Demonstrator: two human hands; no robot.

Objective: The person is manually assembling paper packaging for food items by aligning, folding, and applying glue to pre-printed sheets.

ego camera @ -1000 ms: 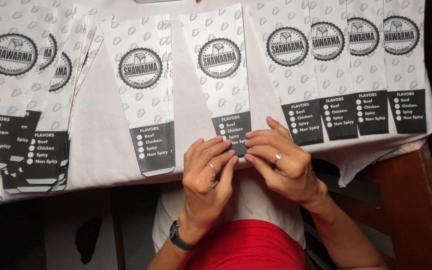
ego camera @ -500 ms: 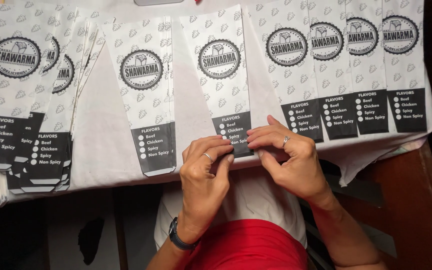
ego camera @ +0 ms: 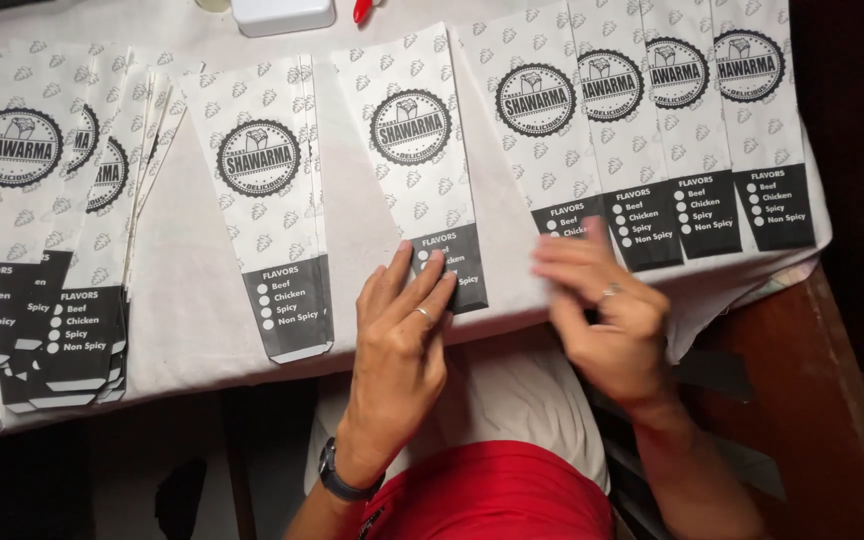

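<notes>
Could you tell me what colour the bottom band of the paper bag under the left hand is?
Black bottom band with white print, head view.

The place looks like a small food-packaging work spot, perhaps the back of a takeaway shop or a home business. A surface covered with a white cloth [ego camera: 202,330] carries many identical long white paper food sleeves printed with a round black emblem and a black tick-box panel at the lower end: a thick stack at the left [ego camera: 22,230], single sleeves in the middle [ego camera: 277,200], and an overlapping row at the right [ego camera: 672,110]. Beside the cloth, a bare brown wooden edge [ego camera: 832,400] shows. A white plastic box [ego camera: 282,14] sits at the far side. The surroundings are dim and dark.
</notes>
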